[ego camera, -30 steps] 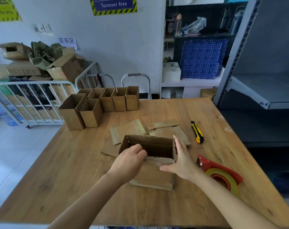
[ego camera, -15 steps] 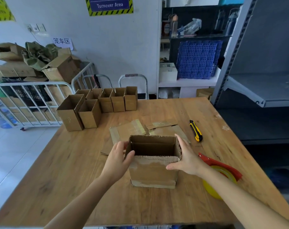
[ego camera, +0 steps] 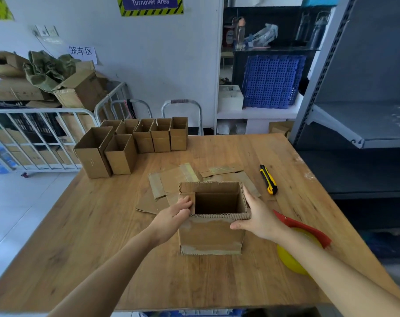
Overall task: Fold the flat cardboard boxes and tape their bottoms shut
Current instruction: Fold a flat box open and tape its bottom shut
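Behind, sign (ego camera: 150,2) reads "Turnover Area", label (ego camera: 81,51) "笼车区"; left hand (ego camera: 174,216) grips box (ego camera: 210,234).

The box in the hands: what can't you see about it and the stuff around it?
1. Head view: the bottom of the box faces the table, so any tape there is hidden.
2. Head view: the tape dispenser is partly covered by the right forearm.
3. Head view: the flat cardboard is partly hidden behind the box and the left hand.
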`<state>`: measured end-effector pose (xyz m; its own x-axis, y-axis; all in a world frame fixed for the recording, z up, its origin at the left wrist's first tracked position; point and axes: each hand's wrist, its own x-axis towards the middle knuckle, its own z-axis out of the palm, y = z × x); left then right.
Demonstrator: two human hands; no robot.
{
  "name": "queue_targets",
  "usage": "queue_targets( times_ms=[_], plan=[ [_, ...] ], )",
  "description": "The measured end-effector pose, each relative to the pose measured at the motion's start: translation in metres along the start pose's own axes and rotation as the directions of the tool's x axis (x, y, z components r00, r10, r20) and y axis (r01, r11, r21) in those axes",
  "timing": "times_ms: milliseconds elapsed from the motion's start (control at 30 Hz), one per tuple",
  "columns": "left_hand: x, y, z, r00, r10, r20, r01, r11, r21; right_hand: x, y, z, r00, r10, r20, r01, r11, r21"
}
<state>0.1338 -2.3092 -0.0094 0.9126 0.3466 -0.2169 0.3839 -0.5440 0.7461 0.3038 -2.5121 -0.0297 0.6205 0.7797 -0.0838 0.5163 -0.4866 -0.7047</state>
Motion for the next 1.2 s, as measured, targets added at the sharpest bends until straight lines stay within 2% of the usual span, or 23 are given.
queue_targets(
  times_ms=[100, 167, 233, 367, 433, 600, 733, 800, 867, 967, 1133, 1200],
  plan=[
    [0.004, 0.002, -0.002, 1.0, -0.012, 0.02, 0.011, 0.997, 0.078, -0.014, 0.002, 0.007, 0.975, -0.097, -0.198, 0.087, 0.995, -0.057],
    [0.004, 0.003, -0.002, 1.0, -0.006, 0.026, 0.004, 0.996, 0.086, -0.021, 0.008, 0.01, 0.949, -0.157, -0.273, 0.139, 0.987, -0.086],
    [0.004, 0.003, -0.001, 0.999, 0.006, 0.033, -0.008, 0.997, 0.081, -0.023, 0.01, 0.008, 0.956, -0.157, -0.246, 0.146, 0.987, -0.065],
    [0.005, 0.005, -0.001, 0.998, -0.004, 0.055, 0.0, 0.997, 0.072, -0.016, 0.009, 0.009, 0.988, -0.15, -0.028, 0.147, 0.986, -0.084],
    [0.005, 0.004, 0.0, 0.999, 0.01, 0.046, -0.014, 0.996, 0.085, -0.013, 0.007, 0.012, 0.992, -0.124, -0.005, 0.123, 0.99, -0.062],
    [0.007, -0.002, 0.0, 0.992, 0.038, -0.122, -0.024, 0.993, 0.115, -0.007, 0.002, 0.003, 0.997, 0.002, -0.074, 0.01, 0.987, 0.162],
    [0.015, -0.015, 0.008, 0.948, 0.118, -0.294, -0.032, 0.959, 0.282, 0.005, -0.005, 0.011, 0.952, 0.05, -0.302, -0.04, 0.998, 0.038],
    [0.017, -0.014, 0.012, 0.919, 0.109, -0.378, -0.003, 0.963, 0.271, 0.009, -0.01, 0.016, 0.932, 0.054, -0.359, -0.067, 0.997, -0.024],
    [0.018, -0.012, 0.012, 0.894, 0.166, -0.417, -0.027, 0.947, 0.32, 0.01, -0.011, 0.016, 0.937, 0.03, -0.348, -0.052, 0.997, -0.053],
    [0.023, -0.012, 0.008, 0.897, 0.299, -0.326, -0.102, 0.857, 0.505, 0.013, -0.006, 0.012, 0.97, -0.06, -0.235, 0.021, 0.986, -0.165],
    [0.026, -0.006, 0.001, 0.938, 0.305, -0.166, -0.156, 0.798, 0.582, 0.016, 0.0, 0.012, 0.962, -0.221, -0.16, 0.139, 0.901, -0.411],
    [0.025, -0.011, 0.003, 0.93, 0.347, -0.122, -0.201, 0.757, 0.622, 0.012, 0.008, 0.017, 0.956, -0.267, -0.123, 0.193, 0.886, -0.421]
  ],
)
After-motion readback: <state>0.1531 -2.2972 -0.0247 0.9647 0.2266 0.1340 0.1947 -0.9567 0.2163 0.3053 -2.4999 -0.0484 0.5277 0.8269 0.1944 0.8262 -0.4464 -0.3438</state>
